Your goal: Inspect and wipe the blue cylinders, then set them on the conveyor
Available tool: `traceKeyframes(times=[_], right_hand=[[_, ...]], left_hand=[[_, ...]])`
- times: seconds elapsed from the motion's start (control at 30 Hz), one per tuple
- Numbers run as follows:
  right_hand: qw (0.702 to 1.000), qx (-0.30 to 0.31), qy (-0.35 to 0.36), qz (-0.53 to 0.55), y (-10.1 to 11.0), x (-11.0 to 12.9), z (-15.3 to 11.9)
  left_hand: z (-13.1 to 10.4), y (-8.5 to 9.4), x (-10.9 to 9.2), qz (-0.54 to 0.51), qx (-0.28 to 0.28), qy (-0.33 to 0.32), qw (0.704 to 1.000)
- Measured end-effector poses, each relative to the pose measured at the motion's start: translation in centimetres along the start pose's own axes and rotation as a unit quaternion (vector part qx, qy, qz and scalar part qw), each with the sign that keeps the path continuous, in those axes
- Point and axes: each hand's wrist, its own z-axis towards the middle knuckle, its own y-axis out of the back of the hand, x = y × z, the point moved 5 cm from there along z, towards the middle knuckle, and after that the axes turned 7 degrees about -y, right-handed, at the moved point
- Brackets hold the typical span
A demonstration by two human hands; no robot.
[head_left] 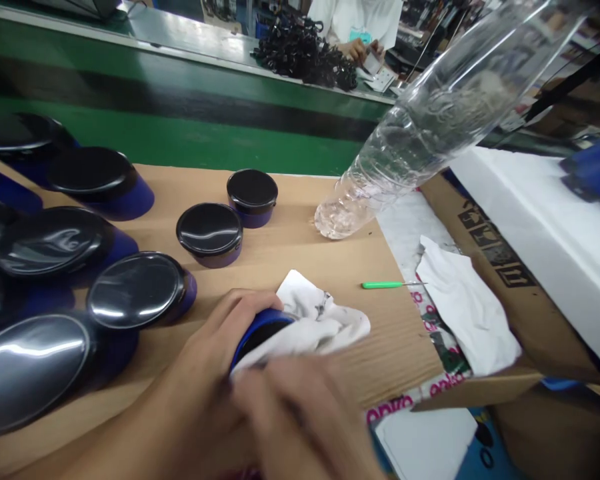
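Note:
My left hand (225,340) is wrapped round a blue cylindrical piece with a black top (263,333), held low over the cardboard-covered table. My right hand (300,400), smeared by motion, presses a white cloth (320,323) against the top of that piece. Dark smudges mark the cloth. The cloth covers part of the black top. Two similar blue pieces with glossy black tops, a nearer one (210,233) and a farther one (253,197), stand just beyond my hands.
More black-topped blue pieces (140,290) crowd the left side. A clear plastic bottle (395,160) leans at the back right. A green-handled pick (383,285) lies near another white cloth (463,303). White foam (540,227) sits in a carton on the right. Beyond, a person (355,27) works at a green bench.

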Motion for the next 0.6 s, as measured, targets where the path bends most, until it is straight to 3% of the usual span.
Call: traceKeyframes(times=[0.17,0.27,0.4,0.43,0.5,0.6], right_hand=[[0.998,-0.005,-0.054,0.043,-0.9,0.0,0.1],[0.997,-0.063,-0.049,0.017,-0.6,0.1,0.0],[0.995,-0.01,-0.073,0.066,-1.4,0.1,0.1],[0.994,-0.057,-0.083,0.045,-1.1,0.0,0.1],[0.994,-0.069,-0.082,0.029,-0.9,0.0,0.2],[0.996,-0.034,-0.055,0.069,-0.4,-0.7,0.3]], left_hand=[[0.2,0.0,0.1,-0.005,-0.015,0.007,1.0],[0.0,0.1,0.1,-0.014,-0.006,0.008,1.0],[-0.2,0.0,0.1,-0.01,0.007,0.02,1.0],[-0.2,-0.1,0.1,-0.016,0.012,0.026,0.999],[-0.1,-0.2,0.3,-0.026,0.016,0.043,0.999],[0.0,-0.2,0.3,-0.017,0.017,0.036,0.999]])
